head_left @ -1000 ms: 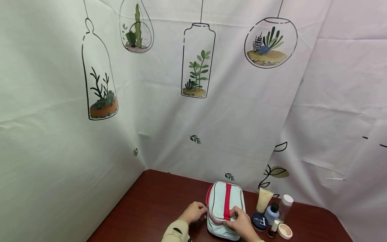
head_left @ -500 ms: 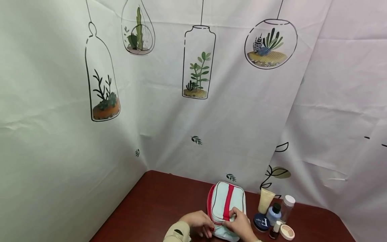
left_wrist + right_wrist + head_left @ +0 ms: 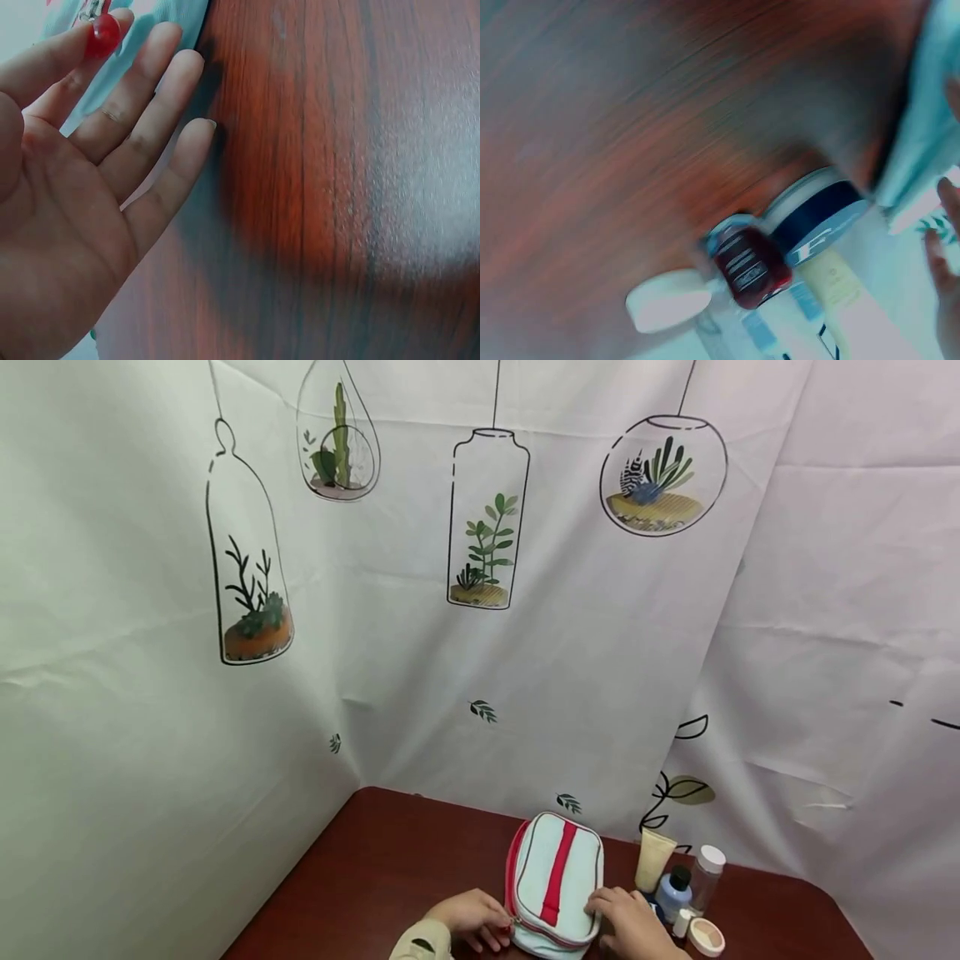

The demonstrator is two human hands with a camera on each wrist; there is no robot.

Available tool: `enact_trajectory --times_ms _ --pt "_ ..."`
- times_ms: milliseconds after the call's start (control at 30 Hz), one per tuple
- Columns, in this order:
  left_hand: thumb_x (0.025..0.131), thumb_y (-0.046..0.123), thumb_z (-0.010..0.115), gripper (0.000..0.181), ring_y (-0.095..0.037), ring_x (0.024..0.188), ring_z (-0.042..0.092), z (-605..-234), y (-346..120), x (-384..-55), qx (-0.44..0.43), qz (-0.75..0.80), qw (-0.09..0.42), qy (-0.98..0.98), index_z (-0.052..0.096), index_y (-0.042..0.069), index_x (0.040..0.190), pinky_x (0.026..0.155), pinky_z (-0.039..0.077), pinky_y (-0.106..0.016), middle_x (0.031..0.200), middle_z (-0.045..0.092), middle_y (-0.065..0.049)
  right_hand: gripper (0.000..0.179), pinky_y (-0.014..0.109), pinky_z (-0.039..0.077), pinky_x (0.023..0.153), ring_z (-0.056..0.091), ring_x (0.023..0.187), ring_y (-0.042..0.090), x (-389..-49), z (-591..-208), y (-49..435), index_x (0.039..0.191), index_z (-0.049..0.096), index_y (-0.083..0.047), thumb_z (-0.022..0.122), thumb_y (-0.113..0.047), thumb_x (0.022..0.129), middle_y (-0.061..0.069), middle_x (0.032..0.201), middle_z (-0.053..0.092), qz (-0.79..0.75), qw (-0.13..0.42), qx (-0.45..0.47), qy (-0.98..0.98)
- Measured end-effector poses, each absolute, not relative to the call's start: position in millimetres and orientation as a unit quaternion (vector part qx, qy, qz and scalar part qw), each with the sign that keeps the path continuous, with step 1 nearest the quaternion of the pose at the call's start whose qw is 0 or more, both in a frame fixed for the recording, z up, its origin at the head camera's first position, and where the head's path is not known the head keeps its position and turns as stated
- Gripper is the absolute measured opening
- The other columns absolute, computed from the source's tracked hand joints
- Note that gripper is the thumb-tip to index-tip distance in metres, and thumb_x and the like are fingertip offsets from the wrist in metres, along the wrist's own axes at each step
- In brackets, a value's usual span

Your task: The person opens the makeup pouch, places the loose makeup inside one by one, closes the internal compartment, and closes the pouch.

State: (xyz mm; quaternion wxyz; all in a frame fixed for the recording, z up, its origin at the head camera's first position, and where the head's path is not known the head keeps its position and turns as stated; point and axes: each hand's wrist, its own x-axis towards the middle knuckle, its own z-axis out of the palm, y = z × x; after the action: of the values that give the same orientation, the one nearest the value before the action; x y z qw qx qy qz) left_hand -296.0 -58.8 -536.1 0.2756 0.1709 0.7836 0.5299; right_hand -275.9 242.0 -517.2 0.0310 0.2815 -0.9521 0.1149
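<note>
A pale blue toiletry bag (image 3: 536, 877) with a red strap handle (image 3: 557, 875) lies on the table. At its near left corner, my left hand (image 3: 474, 920) pinches the red bead zipper pull (image 3: 103, 36) between thumb and forefinger; the other fingers (image 3: 161, 105) extend loosely. A metal zipper slider (image 3: 91, 9) shows just beyond the bead. My right hand (image 3: 633, 922) has its fingertips against the bag's right edge, fingers slightly bent and holding nothing. Only a few blurred fingers of it appear in the right wrist view.
Right of the bag stand a cream tube (image 3: 654, 860), a blue bottle with black cap (image 3: 673, 893), a clear bottle with white cap (image 3: 705, 877), a dark red nail polish bottle (image 3: 750, 266), a round navy jar (image 3: 817, 214) and a round compact (image 3: 707, 937). A fabric backdrop (image 3: 420, 727) borders the table.
My left hand has come round the bag's left side to its near corner. My right hand has left the near end of the strap and shifted right to the bag's edge.
</note>
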Motion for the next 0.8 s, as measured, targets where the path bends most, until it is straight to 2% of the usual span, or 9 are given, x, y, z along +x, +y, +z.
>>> enact_trajectory --times_ms 167,333,467,667,800 --pt "0.088 0.016 0.060 0.016 -0.019 0.068 0.066 -532.2 -57.2 -297.4 0.173 0.526 0.275 0.786 0.071 0.004 0.089 0.051 0.046 -0.026 0.078 0.069 -0.012 0.012 0.028 0.036 0.061 0.051 0.076 0.007 -279.6 -519.7 237.9 0.084 0.067 -0.022 0.074 -0.022 0.074 -0.013 0.086 0.057 0.010 0.149 0.355 -0.923" --pt "0.088 0.015 0.060 0.016 -0.020 0.067 0.066 -532.8 -55.1 -293.7 0.167 0.532 0.253 0.791 0.071 0.003 0.088 0.050 0.045 -0.026 0.076 0.069 -0.013 0.011 0.023 0.029 0.056 0.046 0.068 0.004 -282.1 -523.8 234.7 0.077 0.061 -0.025 0.071 -0.028 0.073 -0.016 0.077 0.051 -0.025 0.221 0.402 -0.888" --pt "0.087 0.014 0.060 0.016 -0.017 0.062 0.064 -534.4 -53.7 -293.1 0.150 0.554 0.220 0.789 0.070 0.002 0.084 0.049 0.044 -0.027 0.073 0.068 -0.012 0.014 0.024 0.028 0.054 0.046 0.067 0.005 -278.7 -524.3 232.2 0.075 0.059 -0.025 0.072 -0.028 0.073 -0.016 0.074 0.048 -0.006 0.224 0.376 -0.899" --pt "0.086 0.014 0.059 0.018 -0.012 0.057 0.060 -538.0 -52.4 -301.8 0.134 0.597 0.130 0.780 0.069 0.000 0.080 0.048 0.042 -0.027 0.064 0.064 -0.005 0.015 0.025 0.033 0.053 0.045 0.063 0.002 -277.6 -517.5 218.6 0.072 0.056 -0.024 0.069 -0.026 0.079 -0.017 0.070 0.043 0.073 0.193 0.288 -0.935" --pt "0.089 0.017 0.058 0.020 -0.013 0.059 0.060 -534.4 -52.1 -306.7 0.138 0.602 0.124 0.777 0.068 0.000 0.084 0.050 0.043 -0.030 0.064 0.064 -0.005 0.014 0.026 0.039 0.053 0.048 0.062 0.000 -279.9 -510.5 209.9 0.072 0.058 -0.023 0.070 -0.023 0.079 -0.017 0.069 0.046 0.117 0.199 0.245 -0.942"
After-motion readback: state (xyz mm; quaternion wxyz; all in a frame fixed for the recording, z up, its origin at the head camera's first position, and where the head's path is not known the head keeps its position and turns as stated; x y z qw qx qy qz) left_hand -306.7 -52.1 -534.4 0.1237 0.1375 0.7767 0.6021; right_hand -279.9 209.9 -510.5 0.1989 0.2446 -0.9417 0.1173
